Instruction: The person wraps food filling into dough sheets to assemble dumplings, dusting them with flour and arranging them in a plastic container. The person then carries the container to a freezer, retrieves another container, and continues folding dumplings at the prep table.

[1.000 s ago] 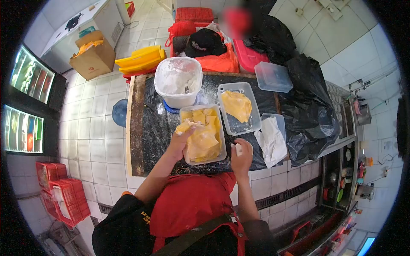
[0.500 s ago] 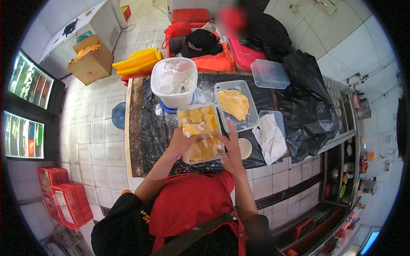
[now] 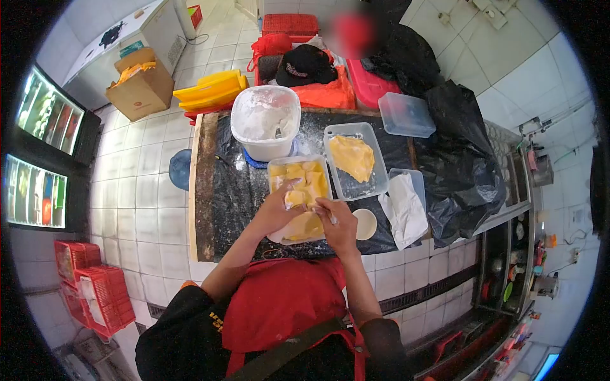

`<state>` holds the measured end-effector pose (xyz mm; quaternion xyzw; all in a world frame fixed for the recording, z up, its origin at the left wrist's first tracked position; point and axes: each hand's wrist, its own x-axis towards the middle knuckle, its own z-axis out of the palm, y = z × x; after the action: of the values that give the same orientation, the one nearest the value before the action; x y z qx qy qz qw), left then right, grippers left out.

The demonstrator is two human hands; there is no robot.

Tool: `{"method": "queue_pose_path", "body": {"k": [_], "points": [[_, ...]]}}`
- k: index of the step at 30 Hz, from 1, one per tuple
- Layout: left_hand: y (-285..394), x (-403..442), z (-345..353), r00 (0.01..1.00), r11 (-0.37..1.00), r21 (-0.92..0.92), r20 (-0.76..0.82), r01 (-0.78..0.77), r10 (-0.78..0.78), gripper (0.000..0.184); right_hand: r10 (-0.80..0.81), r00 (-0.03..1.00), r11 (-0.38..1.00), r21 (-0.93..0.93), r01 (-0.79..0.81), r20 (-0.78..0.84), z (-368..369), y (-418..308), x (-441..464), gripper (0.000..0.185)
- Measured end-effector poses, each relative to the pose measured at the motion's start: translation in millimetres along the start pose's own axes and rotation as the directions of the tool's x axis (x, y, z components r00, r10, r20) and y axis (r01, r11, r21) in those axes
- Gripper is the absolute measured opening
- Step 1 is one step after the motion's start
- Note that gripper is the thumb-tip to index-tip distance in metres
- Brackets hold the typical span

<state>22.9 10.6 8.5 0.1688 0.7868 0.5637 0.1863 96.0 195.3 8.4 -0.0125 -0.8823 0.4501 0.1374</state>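
Note:
My left hand [image 3: 269, 213] is closed round a small, flour-dusted piece of yellow dough [image 3: 295, 199], its thumb and fingers on the left side. At the right edge of the piece, my right hand [image 3: 340, 228] pinches with thumb and bent fingers. Both hands are above a clear plastic container [image 3: 301, 241] with several folded yellow dough pieces [image 3: 297, 171] and a flat yellow dough sheet [image 3: 304, 226] in it. To the right, a second clear container [image 3: 381, 181] holds a larger yellow sheet [image 3: 352, 157]. A small round cream-coloured dish or lid [image 3: 365, 224] lies beside my right hand.
A white tub of flour [image 3: 267, 150] stands behind the container on the black-covered table [image 3: 235, 222]. Farther right are a white cloth or bag [image 3: 404, 209], an upturned clear box [image 3: 406, 115] and black plastic sheeting [image 3: 460, 165]. Another person is at the back.
My right hand has gone from spread fingers at the container's side to a pinch on the dough. The dough piece now looks smaller and more folded. The view has shifted slightly.

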Motion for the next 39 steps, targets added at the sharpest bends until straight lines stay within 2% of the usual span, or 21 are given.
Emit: {"method": "queue_pose_path", "body": {"k": [1, 2, 4, 5, 7, 8, 10, 12, 14, 17, 19, 21, 22, 25, 26, 28, 31, 32, 34, 36, 39], "points": [[-0.2, 0.3, -0.4, 1.000, 1.000, 0.002, 0.003, -0.001, 0.001, 0.072, -0.189, 0.982, 0.976, -0.106, 0.188, 0.004, 0.1, 2.9, 0.6, 0.033], [-0.2, 0.4, -0.5, 0.999, 1.000, 0.007, 0.053, 0.008, -0.009, 0.075, -0.186, 0.983, 0.977, -0.107, 0.185, 0.000, 2.3, 4.1, -0.2, 0.033], [-2.3, 1.1, -0.3, 0.995, 1.000, 0.012, 0.103, 0.017, -0.018, 0.079, 0.224, 0.968, 0.939, 0.242, -0.246, 0.116, 6.5, 0.6, 1.6, 0.038], [-5.5, 2.5, -0.2, 0.989, 1.000, 0.019, 0.149, 0.019, -0.022, 0.083, 0.222, 0.968, 0.939, 0.242, -0.245, 0.116, 6.5, 2.1, 2.7, 0.038], [-4.0, 2.8, -0.5, 0.981, 0.999, 0.026, 0.193, 0.020, -0.025, 0.087, 0.364, 0.861, 0.715, 0.485, -0.503, 0.356, 5.9, 9.7, 4.5, 0.031], [-1.7, 2.1, 0.1, 0.972, 0.987, -0.124, 0.224, 0.103, -0.073, 0.087, 0.364, 0.861, 0.716, 0.484, -0.503, 0.356, 6.2, 15.1, 6.5, 0.031], [-3.2, -0.5, 3.2, 0.958, 0.945, -0.268, 0.262, 0.186, -0.115, 0.088, 0.334, 0.894, 0.718, 0.534, -0.447, 0.300, 5.1, 23.6, 14.9, 0.028], [-14.0, -6.5, 8.9, 0.990, 0.955, -0.286, 0.132, 0.077, -0.041, 0.078, 0.294, 0.901, 0.747, 0.512, -0.425, 0.319, -1.2, 32.6, 33.7, 0.028], [-10.7, -13.6, -3.7, 0.976, 0.975, -0.156, 0.176, 0.157, -0.129, 0.071, 0.255, 0.906, 0.773, 0.491, -0.401, 0.337, -1.9, 38.3, 58.3, 0.027], [-11.1, -23.0, -21.7, 0.943, 0.966, -0.015, 0.225, 0.256, -0.247, 0.057, 0.076, 0.917, 0.935, 0.290, -0.202, 0.393, 12.9, 64.7, 77.3, 0.034], [-22.6, -28.1, -34.6, 0.936, 0.960, -0.017, 0.227, 0.280, -0.269, 0.050, 0.049, 0.913, 0.992, -0.128, 0.004, 0.406, 26.4, 82.1, 83.9, 0.041], [-44.1, -35.5, -36.4, 0.886, 0.762, -0.464, 0.138, 0.453, -0.443, 0.043, 0.023, 0.940, 0.989, -0.147, 0.029, 0.340, 27.4, 74.1, 77.7, 0.039], [-47.3, -36.9, -35.7, 0.885, 0.757, -0.471, 0.134, 0.453, -0.446, 0.043, 0.004, 0.964, 0.985, -0.169, 0.043, 0.267, 26.9, 67.1, 73.4, 0.037], [-47.0, -36.5, -36.3, 0.887, 0.394, -0.843, 0.189, 0.366, -0.420, 0.050, -0.216, 0.964, 0.934, -0.255, 0.250, 0.156, 37.1, 69.5, 65.3, 0.043], [-45.2, -36.2, -35.1, 0.886, 0.391, -0.844, 0.188, 0.367, -0.424, 0.050, -0.214, 0.964, 0.935, -0.253, 0.249, 0.160, 38.5, 69.4, 60.0, 0.043], [-40.2, -30.6, -32.0, 0.886, 0.352, -0.870, 0.178, 0.344, -0.428, 0.051, -0.277, 0.957, 0.905, -0.357, 0.230, -0.085, 27.4, 35.0, 57.6, 0.042], [-55.6, -19.4, -24.9, 0.937, 0.252, -0.920, 0.237, 0.301, -0.256, 0.051, -0.061, 0.994, 0.998, 0.028, 0.064, -0.095, 17.9, 7.0, 45.9, 0.041], [-62.7, -17.4, -22.9, 0.936, 0.255, -0.917, 0.242, 0.307, -0.257, 0.051, -0.056, 0.993, 0.998, 0.029, 0.059, -0.100, 14.9, -4.7, 42.4, 0.041], [-67.3, -12.7, -17.2, 0.969, 0.209, -0.948, 0.218, 0.239, -0.118, 0.042, -0.002, 0.990, 0.991, 0.136, -0.018, 0.144, 5.8, -26.7, 36.4, 0.042], [-49.8, -9.5, -13.1, 0.956, 0.217, -0.937, 0.241, 0.274, -0.164, 0.042, 0.078, 0.982, 0.988, 0.118, -0.100, 0.172, 2.3, -28.3, 29.8, 0.039], [-33.5, -4.2, 7.2, 0.952, 0.328, -0.904, 0.207, 0.275, -0.227, 0.043, -0.049, 0.998, 0.999, 0.010, 0.049, -0.050, 10.0, -19.0, 21.8, 0.037]]}}
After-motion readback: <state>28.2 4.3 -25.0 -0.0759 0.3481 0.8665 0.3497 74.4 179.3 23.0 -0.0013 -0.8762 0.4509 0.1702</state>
